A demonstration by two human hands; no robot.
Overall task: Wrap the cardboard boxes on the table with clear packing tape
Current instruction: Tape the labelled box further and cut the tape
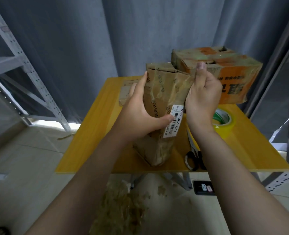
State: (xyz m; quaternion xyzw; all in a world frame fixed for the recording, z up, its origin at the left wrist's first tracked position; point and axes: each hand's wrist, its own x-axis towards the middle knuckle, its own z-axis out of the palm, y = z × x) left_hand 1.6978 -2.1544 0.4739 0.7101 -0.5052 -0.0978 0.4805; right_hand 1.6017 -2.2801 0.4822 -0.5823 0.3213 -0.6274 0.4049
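Observation:
A brown cardboard box point(164, 92) with a white barcode label stands tilted on end over the yellow table point(93, 146). My left hand point(140, 112) grips its left side, thumb across the front near the label. My right hand point(203, 94) pinches a sheet of clear tape point(187, 82) that lies over the box's right edge, thumb pointing up. A larger orange and brown box point(228, 73) sits behind at the back right. The tape roll point(223, 121) lies flat on the table, partly hidden by my right wrist.
Black-handled scissors point(193, 156) lie near the table's front edge under my right forearm. A flat piece of cardboard point(126, 94) lies behind my left hand. Crumpled tape scraps point(121, 200) and a phone point(204, 187) are on the floor. Metal shelving point(26, 68) stands left.

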